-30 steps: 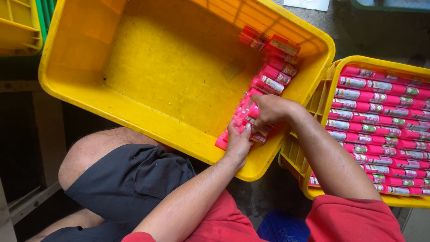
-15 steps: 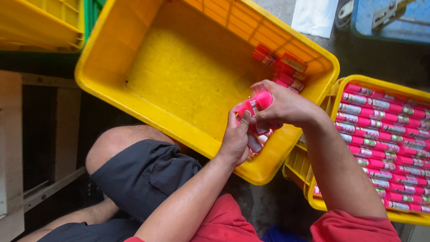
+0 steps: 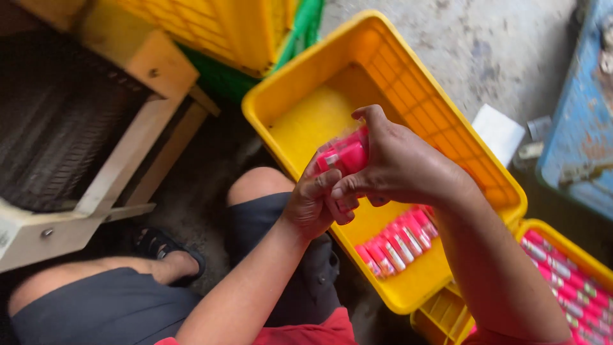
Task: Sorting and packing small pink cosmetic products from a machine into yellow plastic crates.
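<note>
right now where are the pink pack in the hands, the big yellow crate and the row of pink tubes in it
pink pack (image 3: 348, 155), head view, its front face
big yellow crate (image 3: 440, 118), head view, right wall
row of pink tubes (image 3: 396, 241), head view, middle of the row

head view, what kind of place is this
Likely a small packing or sorting workshop, worked at floor level. Both hands hold a bundle of pink tubes over a yellow plastic crate on bare concrete, with a second crate of tubes beside it.

Single head-worn view, aimed steeply down over own lap onto concrete floor (image 3: 511, 57). Close range: both hands fill centre frame above yellow crate (image 3: 306, 121). No second view for overlap.
</note>
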